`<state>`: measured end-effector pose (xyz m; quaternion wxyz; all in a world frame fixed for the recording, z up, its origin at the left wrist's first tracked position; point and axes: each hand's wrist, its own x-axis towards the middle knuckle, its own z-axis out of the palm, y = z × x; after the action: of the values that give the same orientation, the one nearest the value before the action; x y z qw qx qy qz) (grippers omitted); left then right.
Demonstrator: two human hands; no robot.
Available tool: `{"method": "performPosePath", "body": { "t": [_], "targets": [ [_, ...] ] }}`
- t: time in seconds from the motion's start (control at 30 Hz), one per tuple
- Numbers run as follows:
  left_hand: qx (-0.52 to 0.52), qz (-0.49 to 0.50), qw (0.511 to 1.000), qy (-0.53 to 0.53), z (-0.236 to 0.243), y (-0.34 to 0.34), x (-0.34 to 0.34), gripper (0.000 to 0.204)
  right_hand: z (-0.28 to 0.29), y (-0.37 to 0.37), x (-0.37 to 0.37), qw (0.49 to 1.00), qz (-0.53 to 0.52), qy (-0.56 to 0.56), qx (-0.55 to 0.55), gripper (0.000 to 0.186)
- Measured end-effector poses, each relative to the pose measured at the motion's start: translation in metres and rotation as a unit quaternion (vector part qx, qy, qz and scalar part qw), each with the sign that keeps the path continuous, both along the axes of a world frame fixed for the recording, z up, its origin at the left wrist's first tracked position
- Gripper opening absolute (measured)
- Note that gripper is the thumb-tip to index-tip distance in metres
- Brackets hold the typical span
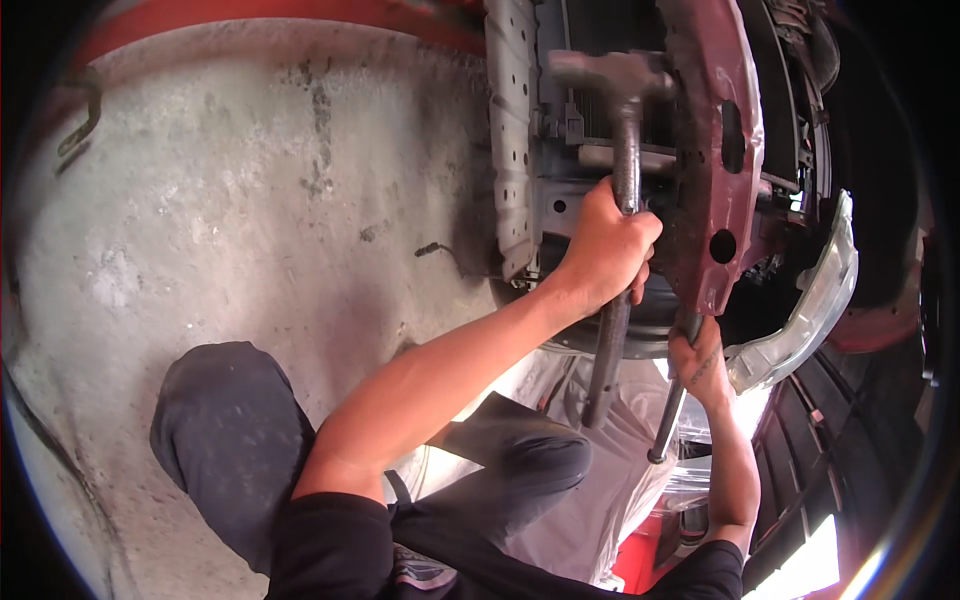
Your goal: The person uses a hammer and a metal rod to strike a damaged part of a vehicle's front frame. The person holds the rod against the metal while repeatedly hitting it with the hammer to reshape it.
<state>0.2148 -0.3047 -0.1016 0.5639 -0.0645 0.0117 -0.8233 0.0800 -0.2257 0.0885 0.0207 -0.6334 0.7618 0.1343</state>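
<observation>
My left hand (612,245) is closed around the middle of the handle of a hammer (627,130). The hammer's metal head is at the top, its right end close beside a maroon metal beam (735,190) on the front of a car; I cannot tell whether they touch. Below the beam's lower end, my right hand (700,362) grips a metal bar (670,425). The bar's lower end sticks out under the hand, and its upper end is hidden at the beam. Oblong and round holes show in the beam's face.
Left of the hammer stands a perforated grey metal panel (513,140). A clear headlight (810,300) lies right of my right hand. Bent metal hooks on the stained concrete floor (220,220) and a red bar (270,12) show farther off. Plastic sheeting (590,500) hangs beyond my knees.
</observation>
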Motion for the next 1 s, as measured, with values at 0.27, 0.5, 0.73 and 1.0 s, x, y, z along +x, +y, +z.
{"method": "performPosePath", "body": {
  "t": [0.27,0.5,0.73,1.0],
  "targets": [
    [0.157,0.012,0.987,-0.02,-0.006,0.031,-0.038,0.021,0.002,-0.002,0.003,0.999,-0.043,-0.024,0.011,0.016],
    [-0.027,-0.014,0.998,-0.047,-0.01,0.025,-0.036,0.018,0.001,-0.003,-0.01,0.998,-0.025,-0.045,0.021,0.018],
    [0.113,0.004,0.994,-0.001,-0.01,0.036,-0.054,0.023,-0.014,0.002,-0.005,0.996,-0.057,-0.071,0.013,0.013],
    [-0.028,-0.007,0.997,-0.073,-0.016,-0.013,-0.055,0.029,-0.014,0.0,-0.005,0.996,-0.063,-0.057,0.033,0.014]
  ]
}}
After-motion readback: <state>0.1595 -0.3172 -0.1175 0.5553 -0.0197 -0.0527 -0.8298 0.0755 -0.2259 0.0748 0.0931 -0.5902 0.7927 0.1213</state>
